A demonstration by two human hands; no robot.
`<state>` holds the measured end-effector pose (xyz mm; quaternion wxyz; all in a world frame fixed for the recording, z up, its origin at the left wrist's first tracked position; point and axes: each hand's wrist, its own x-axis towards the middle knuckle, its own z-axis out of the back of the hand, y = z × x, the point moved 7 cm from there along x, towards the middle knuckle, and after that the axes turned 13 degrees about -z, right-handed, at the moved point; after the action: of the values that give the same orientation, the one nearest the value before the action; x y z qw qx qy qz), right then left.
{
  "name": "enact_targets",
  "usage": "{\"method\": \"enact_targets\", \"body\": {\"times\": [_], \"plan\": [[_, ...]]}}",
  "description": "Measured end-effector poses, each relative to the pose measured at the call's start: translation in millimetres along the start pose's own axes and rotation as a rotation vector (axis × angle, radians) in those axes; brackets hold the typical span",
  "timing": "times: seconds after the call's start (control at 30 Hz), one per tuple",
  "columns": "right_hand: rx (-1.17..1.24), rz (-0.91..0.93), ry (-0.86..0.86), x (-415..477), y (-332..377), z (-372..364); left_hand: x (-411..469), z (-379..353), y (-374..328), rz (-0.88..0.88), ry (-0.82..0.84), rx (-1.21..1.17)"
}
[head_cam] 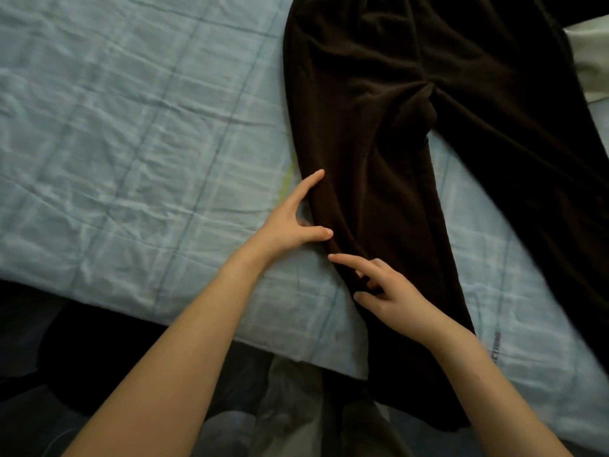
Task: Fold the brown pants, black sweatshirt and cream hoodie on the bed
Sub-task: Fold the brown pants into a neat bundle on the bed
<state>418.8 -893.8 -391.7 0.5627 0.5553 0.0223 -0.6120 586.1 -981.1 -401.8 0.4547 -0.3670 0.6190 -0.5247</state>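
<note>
Grips of both hands meet on one leg of the brown pants, which lie spread across the bed with the legs pointing toward the person. The left grip is wide: forefinger and thumb are stretched straight and splayed, both touching the leg's left edge, while the other fingers are partly hidden at the hem of the cloth. The right grip is narrow: its forefinger points straight along the cloth toward the left thumb, the two nearly touching, and the remaining fingers curl against the thumb and seem to pinch a small fold of the fabric. That leg runs over the bed's near edge and hangs down in front of the person's knees. The other leg slants off to the right. A crumpled light-blue checked sheet covers the bed. A pale cloth lies just beside the pants at the far right.
</note>
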Motion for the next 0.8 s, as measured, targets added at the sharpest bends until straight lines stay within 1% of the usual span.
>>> {"method": "enact_targets", "body": {"times": [0.07, 0.17, 0.33, 0.5, 0.7, 0.77, 0.8], "plan": [[0.025, -0.012, 0.069, -2, 1, 9, 6, -5, -5, 0.007, -0.005, -0.034], [0.12, 0.027, 0.138, -12, 2, 26, 19, -19, -19, -0.013, -0.046, -0.08], [0.444, 0.096, 0.127, -40, -20, 77, 51, -69, -53, -0.097, -0.025, 0.006], [0.865, 0.154, 0.211, -71, -70, 141, 93, -153, -86, -0.174, 0.008, 0.028], [1.113, 0.284, 0.227, -116, -143, 241, 148, -279, -115, -0.212, 0.061, 0.098], [1.181, 0.273, 0.193, -123, -177, 275, 172, -323, -110, -0.211, 0.045, 0.122], [1.186, 0.229, 0.141, -122, -199, 289, 185, -344, -102, -0.192, 0.035, 0.137]]}}
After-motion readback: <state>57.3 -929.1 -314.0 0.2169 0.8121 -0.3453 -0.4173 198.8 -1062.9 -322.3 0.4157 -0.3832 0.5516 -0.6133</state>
